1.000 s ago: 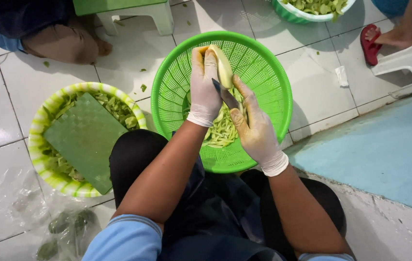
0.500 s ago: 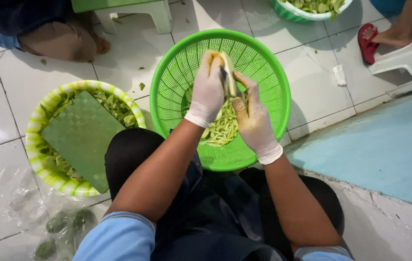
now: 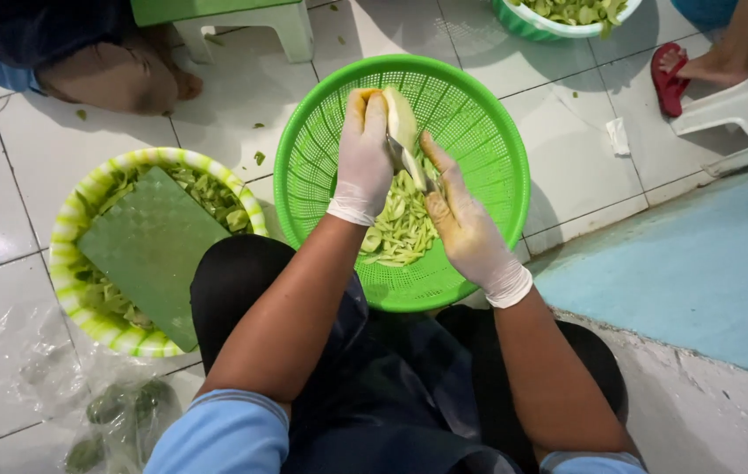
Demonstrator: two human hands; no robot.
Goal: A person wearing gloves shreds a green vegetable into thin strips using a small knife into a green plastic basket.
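Over the green basket (image 3: 497, 167): left hand (image 3: 363, 154) gripping a peeled mango (image 3: 402, 123), right hand (image 3: 461, 219) closed on a knife (image 3: 409, 162) against it, slices (image 3: 400, 228) beneath.

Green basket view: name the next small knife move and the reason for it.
Probably draw the knife down along the pale fruit for another slice. The left hand holds the fruit upright over the green basket, the right hand has the blade against its flesh, and the cut strips lie directly below.
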